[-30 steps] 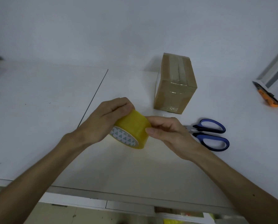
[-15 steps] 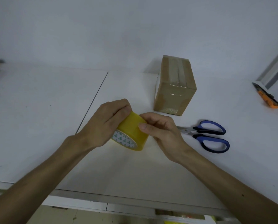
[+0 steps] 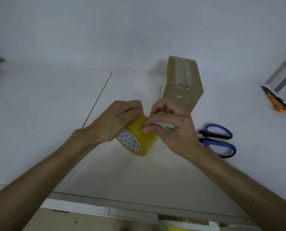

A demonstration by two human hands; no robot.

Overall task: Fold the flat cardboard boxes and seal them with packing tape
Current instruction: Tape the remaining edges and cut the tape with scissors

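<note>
Tape roll (image 3: 146, 141), yellow, at frame centre over the white desk (image 3: 39, 114): left hand (image 3: 115, 120) fingers curl round it, right hand (image 3: 172, 129) fingers pinch its outer face. Taped cardboard box (image 3: 182, 84) stands behind; scissors (image 3: 217, 139) lie at right, an orange knife (image 3: 275, 101) at upper right, with a white wall (image 3: 105, 30) beyond.

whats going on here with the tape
A person works at a white table. The left hand grips a yellow roll of packing tape while the right hand picks at its outer surface, probably hunting for the loose end. A cardboard box, already taped, stands just behind. Blue-handled scissors and an orange utility knife lie untouched to the right.
</note>
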